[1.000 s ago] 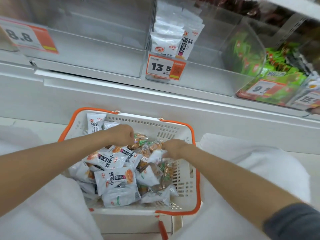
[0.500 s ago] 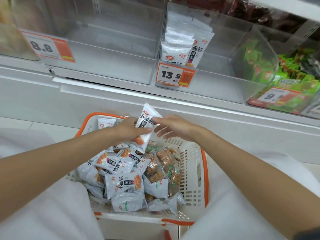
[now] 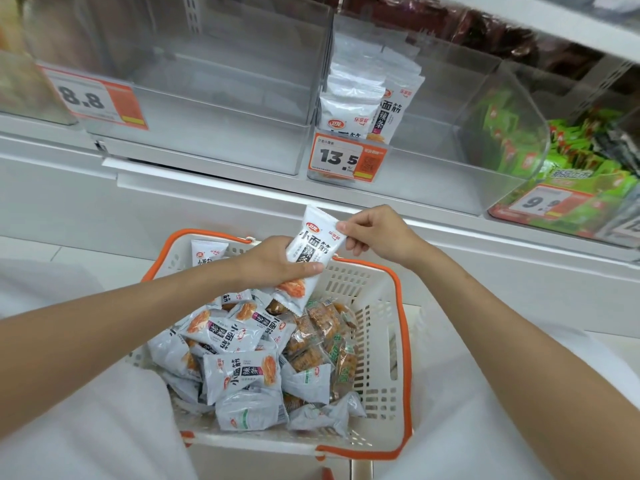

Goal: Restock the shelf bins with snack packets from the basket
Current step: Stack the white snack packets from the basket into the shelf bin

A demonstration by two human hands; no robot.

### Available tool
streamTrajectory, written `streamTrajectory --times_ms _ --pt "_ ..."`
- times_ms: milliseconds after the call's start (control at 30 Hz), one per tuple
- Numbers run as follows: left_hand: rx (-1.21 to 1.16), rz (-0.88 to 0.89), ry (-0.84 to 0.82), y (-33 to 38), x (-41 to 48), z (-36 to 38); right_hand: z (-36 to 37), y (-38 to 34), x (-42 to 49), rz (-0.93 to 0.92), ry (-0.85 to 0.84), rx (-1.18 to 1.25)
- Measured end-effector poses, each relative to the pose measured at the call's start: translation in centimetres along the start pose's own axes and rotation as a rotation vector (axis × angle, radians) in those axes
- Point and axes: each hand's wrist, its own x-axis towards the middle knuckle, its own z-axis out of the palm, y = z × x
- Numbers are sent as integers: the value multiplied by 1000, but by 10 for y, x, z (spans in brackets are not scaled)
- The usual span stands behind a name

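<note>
my left hand holds the white packet above the basket. my right hand pinches its top corner to lift it toward the matching bin at 12 o'clock.

A packet is held tilted between two hands: the left hand grips its lower half, and the right hand pinches its top corner in its fingers. Under those fingers sits the basket, with loose packets heaped inside. Beyond the fingertips, a shelf bin holds what seems to be a row of upright packets along its left wall.
</note>
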Motion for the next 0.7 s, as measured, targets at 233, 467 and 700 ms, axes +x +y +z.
streamTrajectory --times_ms 233,467,700 --pt "-140 -30 44 2 0 2 -7 -6 -5 -5 -24 15" --pt "-209 -54 183 8 7 -1 31 -1 -15 222 -199 285" --pt "-228 16 246 38 11 -10 26 -10 -28 109 -36 208"
